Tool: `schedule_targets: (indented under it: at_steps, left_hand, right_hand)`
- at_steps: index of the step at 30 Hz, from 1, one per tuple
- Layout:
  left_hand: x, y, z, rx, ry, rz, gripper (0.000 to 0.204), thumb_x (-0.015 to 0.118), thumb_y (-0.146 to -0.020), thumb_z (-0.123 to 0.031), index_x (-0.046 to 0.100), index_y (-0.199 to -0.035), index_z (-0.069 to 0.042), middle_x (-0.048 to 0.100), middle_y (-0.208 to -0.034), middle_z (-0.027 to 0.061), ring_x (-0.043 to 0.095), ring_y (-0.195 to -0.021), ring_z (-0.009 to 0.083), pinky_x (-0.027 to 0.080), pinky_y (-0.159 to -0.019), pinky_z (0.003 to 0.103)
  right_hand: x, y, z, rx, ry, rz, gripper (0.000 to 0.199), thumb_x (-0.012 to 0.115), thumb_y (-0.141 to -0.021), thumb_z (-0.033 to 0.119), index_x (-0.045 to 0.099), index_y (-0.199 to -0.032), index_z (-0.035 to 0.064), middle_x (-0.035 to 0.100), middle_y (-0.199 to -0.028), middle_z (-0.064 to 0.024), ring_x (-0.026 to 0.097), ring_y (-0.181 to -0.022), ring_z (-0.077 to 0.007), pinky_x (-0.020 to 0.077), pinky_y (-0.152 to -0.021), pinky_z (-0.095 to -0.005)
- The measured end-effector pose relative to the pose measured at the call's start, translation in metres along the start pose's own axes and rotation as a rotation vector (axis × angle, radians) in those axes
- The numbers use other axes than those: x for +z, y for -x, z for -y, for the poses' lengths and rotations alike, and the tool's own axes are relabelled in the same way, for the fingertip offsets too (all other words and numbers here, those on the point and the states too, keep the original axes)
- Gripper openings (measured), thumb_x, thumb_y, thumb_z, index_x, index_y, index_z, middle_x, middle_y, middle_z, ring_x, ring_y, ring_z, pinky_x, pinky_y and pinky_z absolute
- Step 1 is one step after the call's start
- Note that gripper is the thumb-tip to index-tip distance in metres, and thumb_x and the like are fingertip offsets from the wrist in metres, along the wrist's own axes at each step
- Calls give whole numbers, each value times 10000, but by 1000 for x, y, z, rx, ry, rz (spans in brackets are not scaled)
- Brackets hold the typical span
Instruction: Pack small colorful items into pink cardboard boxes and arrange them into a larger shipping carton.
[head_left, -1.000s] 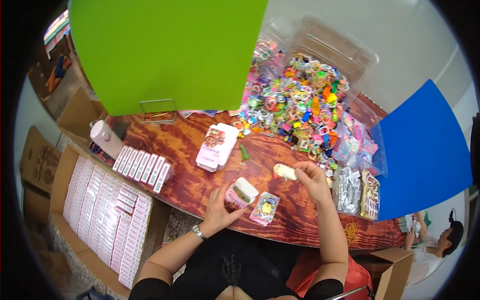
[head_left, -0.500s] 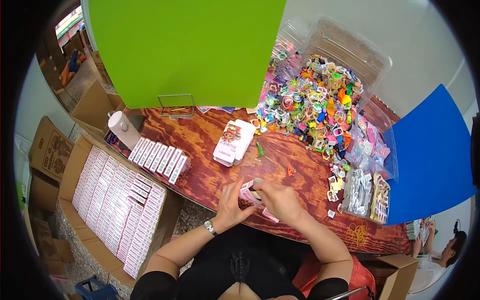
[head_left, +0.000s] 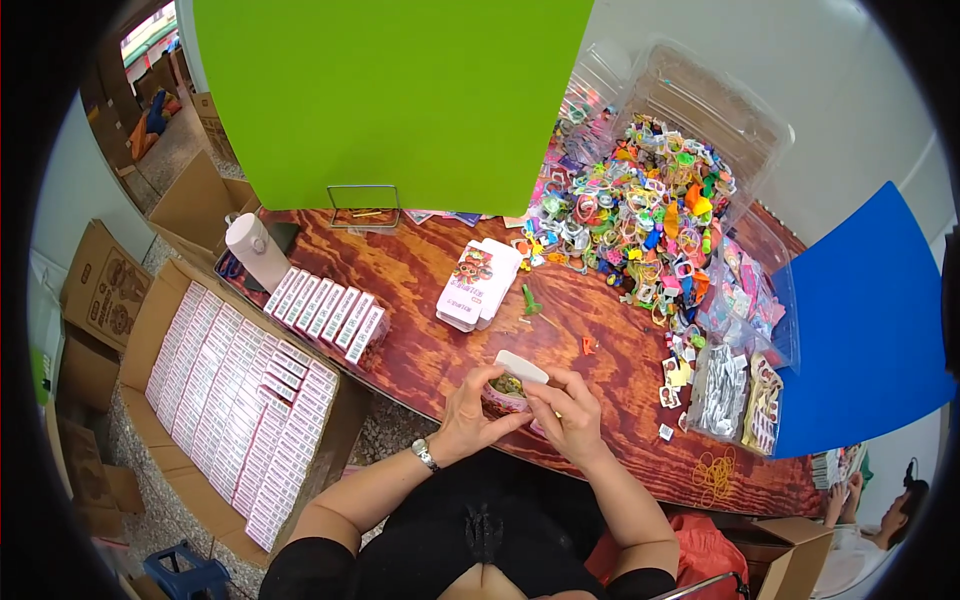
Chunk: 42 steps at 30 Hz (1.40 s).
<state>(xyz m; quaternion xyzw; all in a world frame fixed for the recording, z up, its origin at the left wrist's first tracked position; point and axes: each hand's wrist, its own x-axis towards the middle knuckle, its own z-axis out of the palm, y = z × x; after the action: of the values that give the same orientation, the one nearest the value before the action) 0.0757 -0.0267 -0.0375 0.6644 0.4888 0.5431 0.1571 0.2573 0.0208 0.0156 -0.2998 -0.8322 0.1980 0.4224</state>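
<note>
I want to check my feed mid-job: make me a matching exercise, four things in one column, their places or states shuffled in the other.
Things:
1. small box
2. stacked cartons
3. pale tumbler
4. yellow rubber bands

Places or states:
A. loose near the close edge of the table, toward the right
B. between left hand and right hand, white flap raised
C. at the left end of a row of boxes
D. lying flat, left of a green toy

Pairs: 1-B, 2-D, 3-C, 4-A
</note>
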Motion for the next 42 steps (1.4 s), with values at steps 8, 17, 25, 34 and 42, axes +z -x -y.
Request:
schedule_targets:
  at_steps: [8, 17, 25, 34, 42]
  left_hand:
    - [-3, 0, 8, 87, -4, 92, 729, 903, -753, -247, 454, -1301, -75, 591, -1199, 191, 638, -1059, 347, 557, -821, 419]
    - [-3, 7, 7, 16, -26, 22, 861, 913, -733, -240, 380, -1383, -52, 580, -1278, 242, 652, -1111, 384, 563, -875, 428]
    - [-6, 5, 4, 36, -170, 50, 923, 902, -739, -251, 355, -1431, 20, 571, -1330, 255, 645, -1148, 389, 552, -920, 433]
    - [-10, 4, 2, 38, -166, 136, 1013, 878, -746, -215, 286, -1501, 110, 568, -1342, 294, 611, -1197, 408, 530, -969, 438]
    - [-9, 5, 3, 44, -184, 139, 1133, 868, -734, -190, 147, -1549, 128, 538, -1374, 314, 598, -1193, 420, 517, -984, 436]
  right_hand:
    - [-2, -1, 17, 210, -118, 22, 235, 731, -886, 6, 700, -1119, 6, 665, -1118, -161, 689, -952, -268, 559, -764, -342]
    - [-3, -3, 13, 4, -39, 21, 225, 755, -862, 35, 711, -1082, 25, 673, -1115, -152, 690, -958, -290, 559, -789, -369]
    - [-7, -18, 23, 207, -74, 128, 231, 739, -863, 39, 725, -1092, 18, 692, -1006, -138, 695, -908, -290, 555, -776, -369]
    - [4, -17, 30, 190, 30, 59, 221, 745, -824, -13, 739, -1044, 13, 646, -886, -111, 667, -804, -264, 541, -696, -370]
    - [7, -13, 24, 0, 108, 60, 233, 732, -824, -45, 729, -1050, 11, 673, -898, -115, 660, -817, -276, 531, -688, -362]
